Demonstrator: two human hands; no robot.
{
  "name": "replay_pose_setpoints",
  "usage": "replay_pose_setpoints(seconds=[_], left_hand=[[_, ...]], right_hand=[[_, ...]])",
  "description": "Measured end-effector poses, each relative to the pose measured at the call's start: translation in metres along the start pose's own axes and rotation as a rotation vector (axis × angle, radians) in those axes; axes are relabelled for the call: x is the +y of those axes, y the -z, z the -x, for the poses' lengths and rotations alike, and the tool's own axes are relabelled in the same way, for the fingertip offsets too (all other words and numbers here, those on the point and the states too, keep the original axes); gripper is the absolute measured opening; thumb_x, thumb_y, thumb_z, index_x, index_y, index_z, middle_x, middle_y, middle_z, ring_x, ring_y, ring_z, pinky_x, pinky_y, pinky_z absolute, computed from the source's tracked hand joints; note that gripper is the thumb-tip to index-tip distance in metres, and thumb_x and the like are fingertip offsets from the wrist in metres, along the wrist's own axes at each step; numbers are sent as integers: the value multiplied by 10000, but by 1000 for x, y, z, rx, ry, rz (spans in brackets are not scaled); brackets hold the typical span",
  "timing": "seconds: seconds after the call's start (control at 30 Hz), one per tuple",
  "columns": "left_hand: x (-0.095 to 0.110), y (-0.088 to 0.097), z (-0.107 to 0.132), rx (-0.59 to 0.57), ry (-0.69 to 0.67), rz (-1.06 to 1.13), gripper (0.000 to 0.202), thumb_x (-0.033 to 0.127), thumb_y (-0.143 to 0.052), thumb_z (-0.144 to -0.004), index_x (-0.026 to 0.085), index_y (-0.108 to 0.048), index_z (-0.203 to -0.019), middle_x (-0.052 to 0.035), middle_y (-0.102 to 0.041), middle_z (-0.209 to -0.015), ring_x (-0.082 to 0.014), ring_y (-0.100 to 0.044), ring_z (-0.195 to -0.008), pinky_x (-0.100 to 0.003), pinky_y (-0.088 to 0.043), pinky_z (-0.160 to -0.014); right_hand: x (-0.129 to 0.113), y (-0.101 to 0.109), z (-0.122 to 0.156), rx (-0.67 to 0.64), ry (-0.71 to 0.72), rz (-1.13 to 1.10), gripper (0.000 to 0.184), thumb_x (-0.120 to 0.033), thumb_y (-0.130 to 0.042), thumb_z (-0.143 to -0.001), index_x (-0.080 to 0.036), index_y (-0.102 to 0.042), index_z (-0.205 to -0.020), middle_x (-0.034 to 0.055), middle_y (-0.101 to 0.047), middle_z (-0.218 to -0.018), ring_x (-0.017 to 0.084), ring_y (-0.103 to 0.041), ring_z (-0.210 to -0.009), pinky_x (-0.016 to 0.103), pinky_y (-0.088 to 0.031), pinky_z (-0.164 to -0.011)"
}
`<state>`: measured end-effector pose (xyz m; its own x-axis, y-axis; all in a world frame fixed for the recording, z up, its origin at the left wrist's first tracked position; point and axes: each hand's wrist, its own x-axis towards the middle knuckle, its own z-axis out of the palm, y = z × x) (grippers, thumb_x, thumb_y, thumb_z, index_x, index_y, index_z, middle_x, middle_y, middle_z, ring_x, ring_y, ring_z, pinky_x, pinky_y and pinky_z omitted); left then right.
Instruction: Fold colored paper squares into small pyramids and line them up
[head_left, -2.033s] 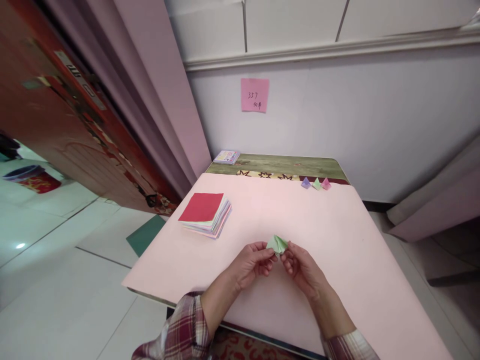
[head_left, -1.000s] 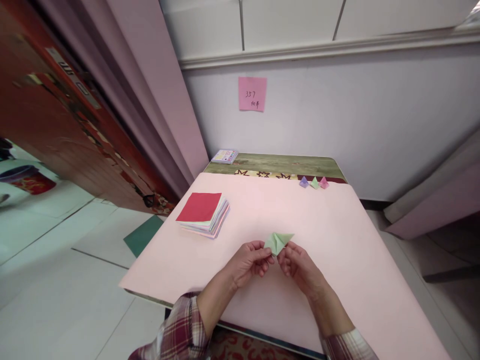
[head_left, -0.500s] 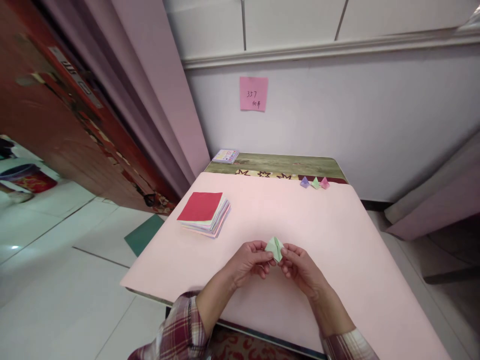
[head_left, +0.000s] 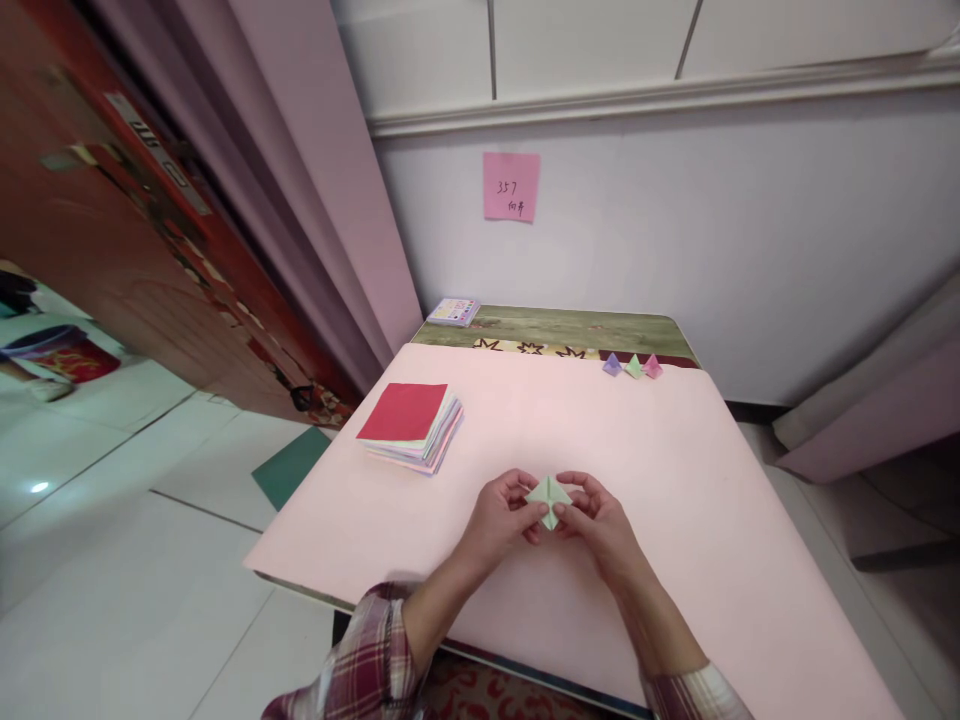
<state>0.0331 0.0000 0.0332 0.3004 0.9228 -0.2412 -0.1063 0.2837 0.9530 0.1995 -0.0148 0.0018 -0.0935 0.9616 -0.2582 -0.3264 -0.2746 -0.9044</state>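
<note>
Between my two hands is a small folded piece of light green origami paper (head_left: 550,490), diamond-shaped with a crease down its middle. My left hand (head_left: 504,512) pinches its left side, thumb on the front and fingers behind. On the other side my right hand (head_left: 595,517) grips it the same way, its thumb near the lower centre. Both hands are just over the pink tabletop (head_left: 600,430). To the left lies a stack of square coloured paper (head_left: 405,412) with a red sheet on top.
Three small folded paper pieces, purple (head_left: 612,365), green (head_left: 634,366) and pink (head_left: 652,367), stand at the table's far right. A paper packet (head_left: 454,311) lies at the far left corner. A green sheet (head_left: 291,467) is on the floor. Behind the table is a wall with a pink note (head_left: 511,187).
The green paper has turned to face me more squarely and looks wider, its sides spread. My right thumb has moved down and left over its front.
</note>
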Motion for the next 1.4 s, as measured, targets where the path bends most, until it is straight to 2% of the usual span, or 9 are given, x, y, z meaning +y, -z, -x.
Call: replay_pose_setpoints(seconds=[0.1,0.23,0.4,0.53,0.63,0.77,0.93,1.13,1.4], left_hand=[[-2,0,-2,77,-28,-20,533,309,-786,-637,163,-538,-1085,35,-612,-636,-109,-560,-484,-223,-466,-479],[-5,0,-5,99,-32,-4,400,327,-798,-624,142,-596,-916,11,-623,-649,-111,-569,-545,-223,-454,-540],[-7,-1,-6,69,32,-32,310,361,-797,-619,136,-594,-683,-3,-607,-637,-121,-556,-589,-225,-434,-558],[-4,3,-5,2,38,-168,255,337,-746,-661,155,-569,-645,33,-554,-564,-101,-506,-523,-210,-386,-517],[-2,6,-4,-45,40,-217,230,304,-727,-663,161,-551,-632,42,-539,-549,-93,-492,-502,-204,-374,-499],[-5,6,-11,37,29,-92,245,323,-749,-654,149,-585,-703,21,-580,-602,-102,-529,-536,-210,-409,-522],[-16,-3,-27,169,40,172,316,357,-811,-598,129,-626,-713,10,-614,-643,-103,-553,-570,-220,-459,-564],[-17,-7,-62,209,47,304,349,372,-825,-591,120,-639,-744,-12,-641,-670,-112,-583,-587,-230,-504,-553],[17,26,-157,331,-21,221,328,287,-816,-620,92,-612,-786,-49,-639,-696,-153,-617,-594,-282,-551,-481]], right_hand=[[0,-1,0,-4,14,51,455,-410,-819,-651,-210,-652,-1024,5,-677,-718,140,-595,-617,256,-477,-585],[2,-5,1,-40,9,60,348,-460,-802,-659,-177,-670,-813,35,-691,-727,148,-599,-640,260,-467,-599],[2,-8,2,-19,22,69,356,-494,-771,-686,-179,-657,-807,26,-657,-732,155,-594,-666,273,-488,-624],[0,-6,2,-50,113,142,325,-476,-724,-750,-199,-676,-912,32,-664,-841,174,-601,-770,273,-481,-674],[2,-5,0,-15,165,195,284,-465,-734,-742,-193,-684,-801,13,-648,-737,153,-576,-678,260,-452,-617],[6,-5,-3,-12,80,122,315,-477,-775,-687,-195,-648,-744,2,-629,-646,141,-557,-569,257,-445,-531],[13,-8,-5,99,30,55,355,-487,-792,-662,-200,-619,-780,10,-656,-675,157,-614,-617,274,-508,-587],[7,-7,-4,163,73,56,390,-498,-750,-716,-206,-612,-935,34,-690,-803,180,-648,-754,295,-529,-690],[-41,1,-25,291,106,174,367,-509,-728,-724,-200,-673,-914,70,-708,-912,212,-649,-860,317,-517,-769]])
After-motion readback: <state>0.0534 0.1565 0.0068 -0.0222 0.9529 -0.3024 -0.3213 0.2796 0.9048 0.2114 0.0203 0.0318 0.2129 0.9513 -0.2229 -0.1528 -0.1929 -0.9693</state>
